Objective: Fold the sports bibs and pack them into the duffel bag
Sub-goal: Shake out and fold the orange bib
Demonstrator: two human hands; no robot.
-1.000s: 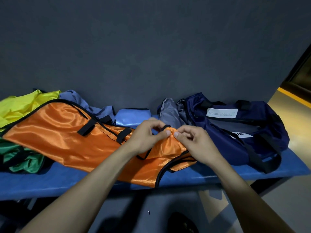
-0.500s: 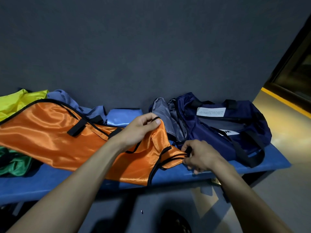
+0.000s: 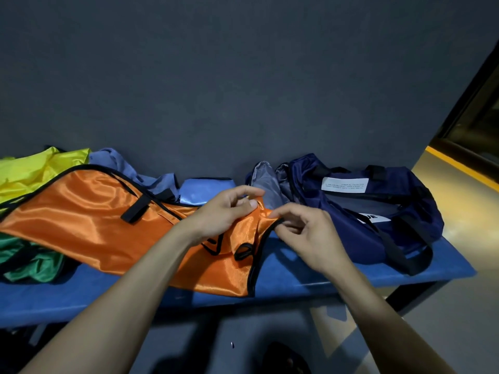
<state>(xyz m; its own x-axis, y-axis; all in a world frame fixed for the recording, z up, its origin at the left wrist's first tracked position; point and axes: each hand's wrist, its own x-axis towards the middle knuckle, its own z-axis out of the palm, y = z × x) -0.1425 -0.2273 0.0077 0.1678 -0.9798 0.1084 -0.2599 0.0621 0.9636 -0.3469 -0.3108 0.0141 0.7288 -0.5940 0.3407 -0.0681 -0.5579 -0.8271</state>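
Orange satin: orange bib point(image 3: 89, 225) lies spread along the blue bench point(image 3: 310, 276), its right end raised between both hands, probably to line up the black-trimmed edges for a first fold.
Left hand point(image 3: 224, 211): thumb and fingers pinch the top of the bib's right end, lifting it off the bench so the cloth hangs free.
Right hand point(image 3: 305, 233): fingertips curled, pinching the black trim at the bib's right corner; looks like it's squaring that edge against the left hand's hold.
Loose strap: a black strap loop point(image 3: 243, 251) dangles below the lifted end; could snag the fold if not tucked in.
Stage: fold barely begun, most of the bib still flat.
Queue: green bib point(image 3: 29, 263) and yellow bib point(image 3: 32, 168) bunched at far left, light blue bib point(image 3: 205, 188) behind the orange one, none obviously folded.
Duffel bag point(image 3: 359, 209): navy, on the bench just right of the hands, top gaping open against the dark wall point(image 3: 243, 76), within easy reach for packing.
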